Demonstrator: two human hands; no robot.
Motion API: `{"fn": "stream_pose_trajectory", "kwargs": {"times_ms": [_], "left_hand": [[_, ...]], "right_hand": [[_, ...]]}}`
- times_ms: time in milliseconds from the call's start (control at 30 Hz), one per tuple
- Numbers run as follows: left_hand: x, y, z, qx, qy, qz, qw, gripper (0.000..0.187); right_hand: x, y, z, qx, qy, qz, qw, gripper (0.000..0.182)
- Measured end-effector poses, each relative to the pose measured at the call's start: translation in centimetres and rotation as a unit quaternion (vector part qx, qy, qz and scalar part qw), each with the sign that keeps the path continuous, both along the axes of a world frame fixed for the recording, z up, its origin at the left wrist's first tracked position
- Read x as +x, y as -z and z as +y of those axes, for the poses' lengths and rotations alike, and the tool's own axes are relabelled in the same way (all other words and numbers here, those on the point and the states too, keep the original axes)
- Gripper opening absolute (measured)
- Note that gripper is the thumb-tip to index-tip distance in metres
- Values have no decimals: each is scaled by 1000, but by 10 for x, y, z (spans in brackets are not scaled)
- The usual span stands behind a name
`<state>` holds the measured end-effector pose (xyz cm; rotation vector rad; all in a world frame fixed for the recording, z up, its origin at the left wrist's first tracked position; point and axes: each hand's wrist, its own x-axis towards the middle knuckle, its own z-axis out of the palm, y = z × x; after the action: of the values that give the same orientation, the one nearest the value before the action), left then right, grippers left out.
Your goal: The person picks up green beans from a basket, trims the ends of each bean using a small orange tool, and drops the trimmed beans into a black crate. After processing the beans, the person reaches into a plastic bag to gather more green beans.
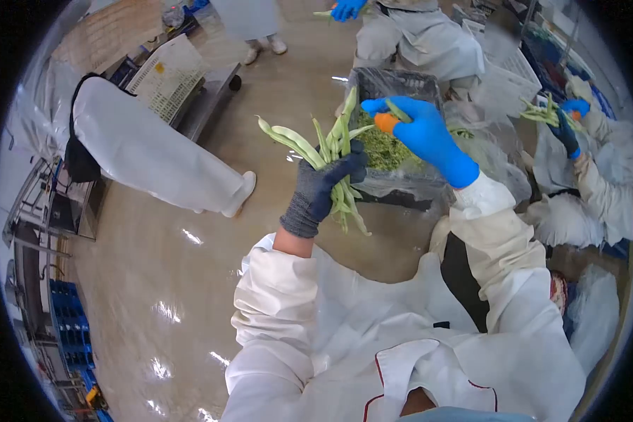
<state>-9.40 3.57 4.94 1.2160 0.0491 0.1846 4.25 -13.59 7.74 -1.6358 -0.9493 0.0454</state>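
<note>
My left hand [323,183], in a dark grey glove, is closed around a bunch of flat green beans [342,133]. Their ends stick out above and below the fist. To its right, my right hand [425,137] wears a blue glove with an orange cover [385,123] on one digit. Its fingers are pinched on a short green piece [399,110] that looks like part of a bean. Below and behind my right hand stands a dark crate [394,79] lined with clear plastic. Small cut green bits [373,144] fill much of it.
Across the crate sits a person in white [422,42]. At the right another person's dark-gloved hand [564,133] holds beans. A person in a white apron [148,144] stands at left near a cart [211,98]. The floor [155,281] looks wet.
</note>
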Motion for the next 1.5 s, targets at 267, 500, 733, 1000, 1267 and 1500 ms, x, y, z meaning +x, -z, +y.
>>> {"fn": "stream_pose_trajectory", "kwargs": {"times_ms": [267, 500, 733, 1000, 1267, 1500], "left_hand": [[7, 5, -1, 4, 8, -7, 1000, 32], [5, -5, -6, 8, 23, 34, 999, 33], [4, 0, 16, 33, 26, 117, 992, 36], [0, -15, 15, 16, -15, 73, 997, 50], [5, -11, 12, -77, 2, 0, 997, 48], [12, -13, 8, -90, -8, -25, 996, 50]], "right_hand": [[-2, 0, -18, -158, -17, -270, 950, 35], [4, 6, -15, -171, 96, -339, 920, 33], [36, -9, -40, -166, 194, -363, 896, 27], [59, 3, -42, -84, 53, -220, 970, 35], [50, 9, -33, -162, -18, -25, 986, 49], [20, 5, -13, -246, -195, 71, 947, 34]]}}
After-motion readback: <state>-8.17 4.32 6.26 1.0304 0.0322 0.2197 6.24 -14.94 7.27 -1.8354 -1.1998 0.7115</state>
